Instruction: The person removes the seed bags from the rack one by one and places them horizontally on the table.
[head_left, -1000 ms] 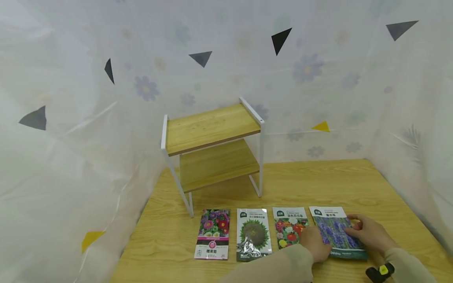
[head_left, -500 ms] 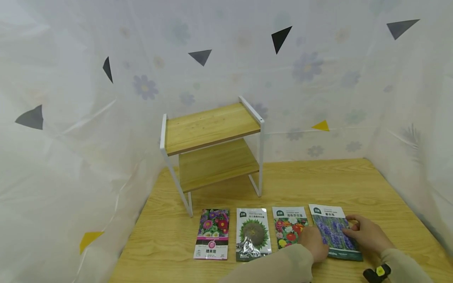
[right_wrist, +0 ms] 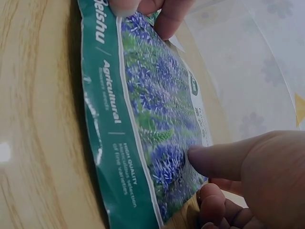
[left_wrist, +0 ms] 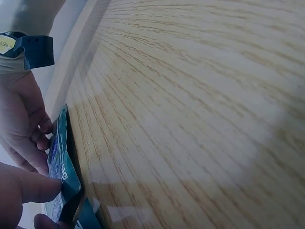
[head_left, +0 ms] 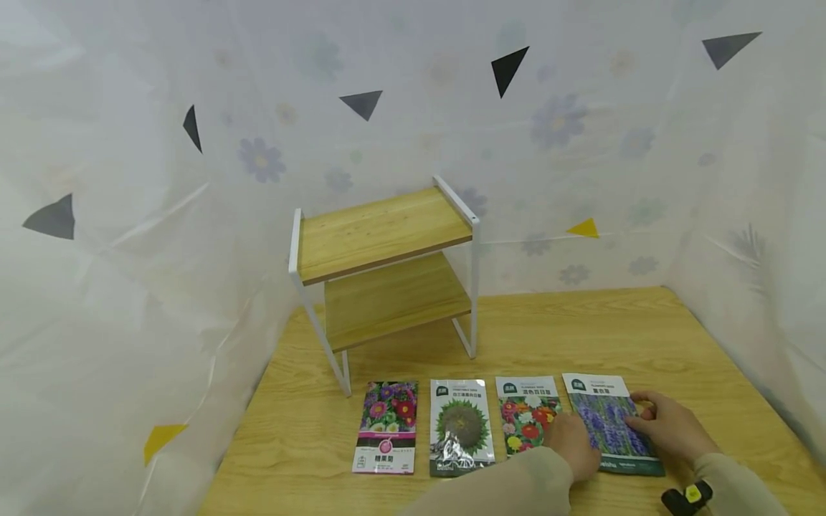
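Observation:
A lavender seed packet, purple flowers above a green bottom band, lies rightmost in a row of seed packets. My right hand pinches its right edge, thumb on the printed front and the other fingers curled at the edge, as the right wrist view shows. At its lower left edge, my left hand holds the packet, with the thumb on the front. The packet's bottom edge stands slightly off the table in the right wrist view. Partly behind my left hand lies a zinnia seed packet.
A sunflower seed packet and a pink-banded flower seed packet lie further left on the wooden table. Behind them stands a two-tier wooden shelf with a white frame. Plastic sheeting surrounds the table.
The lavender packet's lower end has shifted slightly left, with my right hand moving a little left with it. My left hand and the other packets stay nearly where they were.

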